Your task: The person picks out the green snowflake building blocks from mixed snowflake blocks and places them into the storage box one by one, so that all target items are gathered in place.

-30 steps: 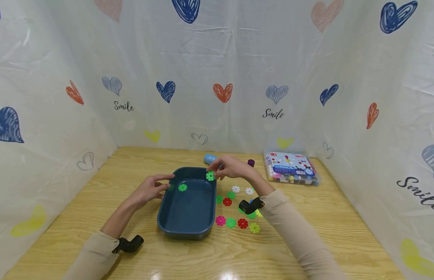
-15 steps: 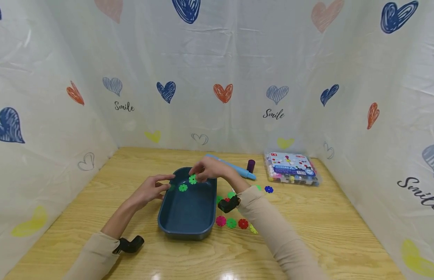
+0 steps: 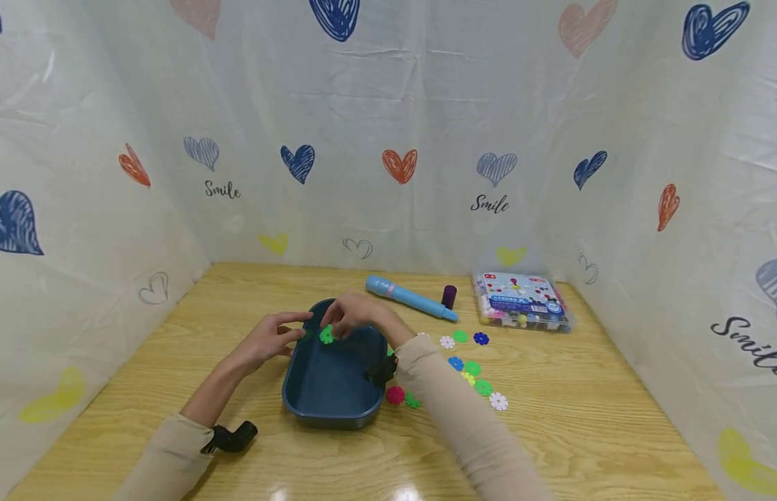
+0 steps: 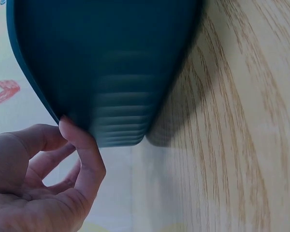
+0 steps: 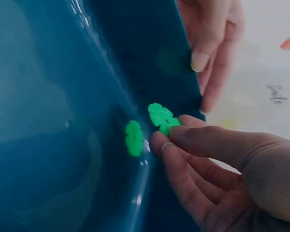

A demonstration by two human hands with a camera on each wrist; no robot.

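Note:
A dark blue tray (image 3: 334, 383) with rounded corners stands on the wooden table. My left hand (image 3: 269, 339) holds its left rim, thumb (image 4: 82, 140) outside the wall and fingertips at the edge. Over the tray's far left part, my right hand (image 3: 353, 314) pinches a green flower-shaped disc (image 5: 162, 117) between thumb and fingers. Low beside the tray wall in the right wrist view is another green disc (image 5: 134, 138), just left of the held one. In the head view a single green patch shows by the right fingertips; I cannot tell which disc it is.
Several coloured discs lie right of the tray, among them a pink one (image 3: 396, 395), a white one (image 3: 498, 401) and a dark blue one (image 3: 481, 339). Behind them are a light blue tube (image 3: 413, 298), a purple cylinder (image 3: 449, 297) and a clear plastic case (image 3: 522, 300).
My right hand has moved left and a little down, from the tray's far right corner to its far left part, carrying the green disc. The left hand has stayed on the rim.

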